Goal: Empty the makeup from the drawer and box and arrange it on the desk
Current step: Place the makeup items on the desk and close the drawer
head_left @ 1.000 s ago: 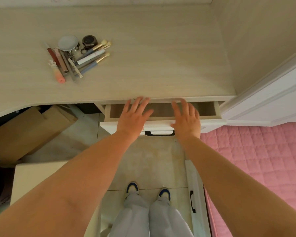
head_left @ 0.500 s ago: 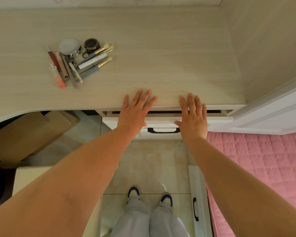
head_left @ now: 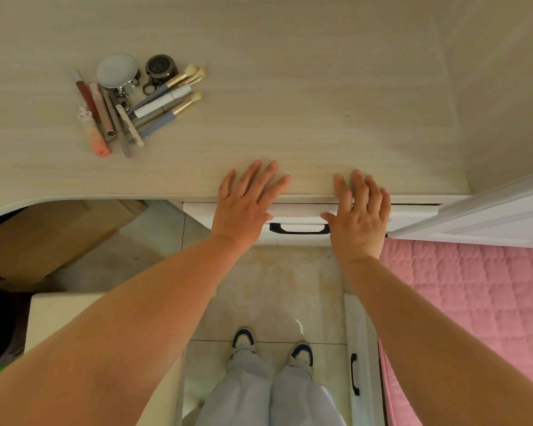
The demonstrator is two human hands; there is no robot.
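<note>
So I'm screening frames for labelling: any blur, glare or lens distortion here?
Head view: wide-angle bend curves the desk edge; makeup pile sharp; glare whitens the mirror; forearms at the bottom edge are soft.

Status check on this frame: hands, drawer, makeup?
Left hand and right hand open, flat against drawer front. Drawer looks shut. Makeup pile lies on desk. Nothing blocking.

Pink quilted bedspread (head_left: 474,302) at right, beside white panelled door (head_left: 490,216). Brown cardboard box (head_left: 53,238) under desk, on beige tiled floor (head_left: 283,281). Blue-white shoes (head_left: 243,338), pale grey trousers (head_left: 268,395) below.
</note>
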